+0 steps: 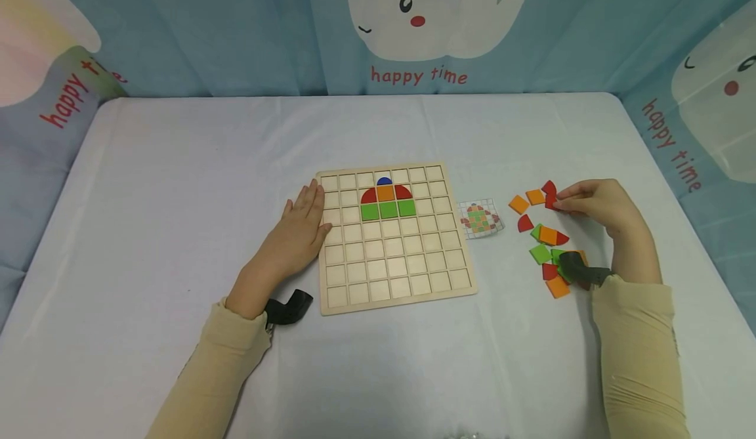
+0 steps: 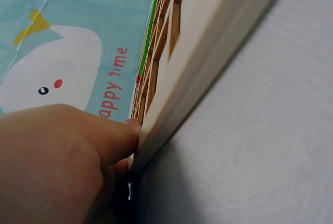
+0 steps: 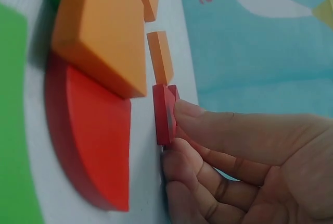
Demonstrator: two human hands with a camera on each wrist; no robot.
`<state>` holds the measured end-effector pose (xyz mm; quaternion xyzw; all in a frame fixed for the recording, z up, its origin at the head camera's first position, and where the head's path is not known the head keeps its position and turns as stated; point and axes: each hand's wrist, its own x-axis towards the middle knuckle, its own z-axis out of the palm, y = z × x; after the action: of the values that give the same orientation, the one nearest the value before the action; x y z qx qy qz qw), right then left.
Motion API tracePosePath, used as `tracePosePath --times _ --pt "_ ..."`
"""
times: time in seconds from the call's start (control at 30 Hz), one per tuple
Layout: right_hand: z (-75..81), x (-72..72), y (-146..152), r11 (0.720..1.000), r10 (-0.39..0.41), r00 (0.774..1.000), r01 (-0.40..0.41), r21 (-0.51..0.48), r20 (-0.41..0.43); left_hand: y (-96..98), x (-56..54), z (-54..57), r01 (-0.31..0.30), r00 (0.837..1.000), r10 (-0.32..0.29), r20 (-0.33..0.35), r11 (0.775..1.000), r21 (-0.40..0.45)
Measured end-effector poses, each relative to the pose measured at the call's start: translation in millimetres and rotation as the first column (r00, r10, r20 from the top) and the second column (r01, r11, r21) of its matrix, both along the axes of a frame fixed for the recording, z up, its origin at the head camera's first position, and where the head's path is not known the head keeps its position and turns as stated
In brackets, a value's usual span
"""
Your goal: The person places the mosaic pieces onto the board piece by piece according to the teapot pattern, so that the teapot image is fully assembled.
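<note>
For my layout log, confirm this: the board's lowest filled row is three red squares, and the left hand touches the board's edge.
Not quite: the head view shows those three squares are green, not red. The left hand does touch the edge of the board.

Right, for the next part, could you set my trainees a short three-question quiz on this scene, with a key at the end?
1. True or false: in the head view, the picture card lies between the wooden board and the loose pieces.

2. Multiple choice: what colour is the piece that the right hand is pinching?
A) green
B) red
C) blue

3. Count: how many green squares are set in the board's grid?

Key
1. True.
2. B; the thumb and fingers hold a red piece.
3. Three, side by side in one row.
</note>
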<state>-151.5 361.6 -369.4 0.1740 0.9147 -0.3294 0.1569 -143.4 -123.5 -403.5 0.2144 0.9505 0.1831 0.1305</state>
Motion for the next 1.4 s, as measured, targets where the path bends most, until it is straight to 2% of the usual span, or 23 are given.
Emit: tracePosePath --times 0.4,0.77,1.4 --pt "-0.5 -1.4 -4.4 0.999 0.032 0.999 -0.032 -0.003 -0.025 -0.8 1.7 1.6 -0.005 1.000 0.005 0.006 1.000 0.000" --pt "-0.1 -3.4 -5.9 0.999 0.042 0.999 -0.042 0.004 -0.002 -1.5 1.6 1.8 -0.008 1.000 0.008 0.008 1.000 0.004" --pt "-1.1 1.1 -11.1 0.997 0.078 0.994 -0.077 0.022 -0.071 0.2 1.6 1.2 -0.001 1.000 0.001 -0.008 1.000 0.009"
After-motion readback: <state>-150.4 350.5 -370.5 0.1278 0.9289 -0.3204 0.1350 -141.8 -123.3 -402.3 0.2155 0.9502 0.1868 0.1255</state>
